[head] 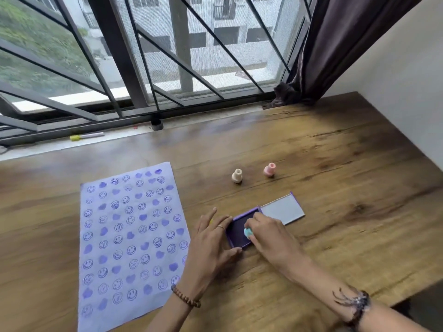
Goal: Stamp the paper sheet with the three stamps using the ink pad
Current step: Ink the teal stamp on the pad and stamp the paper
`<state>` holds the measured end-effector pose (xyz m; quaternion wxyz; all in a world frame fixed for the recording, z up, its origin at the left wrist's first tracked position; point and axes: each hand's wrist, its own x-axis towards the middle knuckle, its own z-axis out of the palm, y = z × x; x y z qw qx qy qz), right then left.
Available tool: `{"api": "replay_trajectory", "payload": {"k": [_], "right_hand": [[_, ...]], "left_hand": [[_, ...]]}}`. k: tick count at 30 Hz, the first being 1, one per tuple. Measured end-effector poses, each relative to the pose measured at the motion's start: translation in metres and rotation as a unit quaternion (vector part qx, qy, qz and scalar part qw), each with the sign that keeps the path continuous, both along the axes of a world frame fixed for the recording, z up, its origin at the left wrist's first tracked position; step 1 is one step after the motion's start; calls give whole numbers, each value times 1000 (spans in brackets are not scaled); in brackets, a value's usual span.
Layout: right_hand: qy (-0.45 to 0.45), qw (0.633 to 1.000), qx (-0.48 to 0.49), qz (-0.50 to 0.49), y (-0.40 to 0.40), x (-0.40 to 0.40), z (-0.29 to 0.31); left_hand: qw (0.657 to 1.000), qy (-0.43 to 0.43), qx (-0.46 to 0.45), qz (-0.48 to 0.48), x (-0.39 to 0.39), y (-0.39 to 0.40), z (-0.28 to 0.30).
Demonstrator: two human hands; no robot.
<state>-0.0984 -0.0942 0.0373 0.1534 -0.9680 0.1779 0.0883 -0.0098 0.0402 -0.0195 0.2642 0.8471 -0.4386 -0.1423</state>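
The paper sheet lies on the left of the wooden table, covered with purple smiley and heart prints. To its right sits the purple ink pad, its lid flipped open to the right. My right hand grips a light blue stamp and presses it onto the dark pad. My left hand lies flat on the table, fingers spread, touching the pad's left edge. A cream stamp and a pink stamp stand upright behind the pad.
The wooden table runs up to a window sill with metal bars. A yellow-capped marker and a small dark cylinder rest on the sill. A dark curtain hangs at the back right, beside a white wall.
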Motion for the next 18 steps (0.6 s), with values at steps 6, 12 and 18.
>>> {"api": "replay_trajectory", "payload": {"k": [6, 12, 18], "right_hand": [[28, 995, 70, -64, -15, 16, -1], [-111, 861, 374, -326, -5, 1, 4], [-137, 688, 595, -392, 118, -11, 5]], "left_hand": [[999, -8, 30, -10, 0, -1, 4], [998, 53, -25, -19, 7, 26, 14], [996, 47, -69, 22, 55, 153, 18]]}}
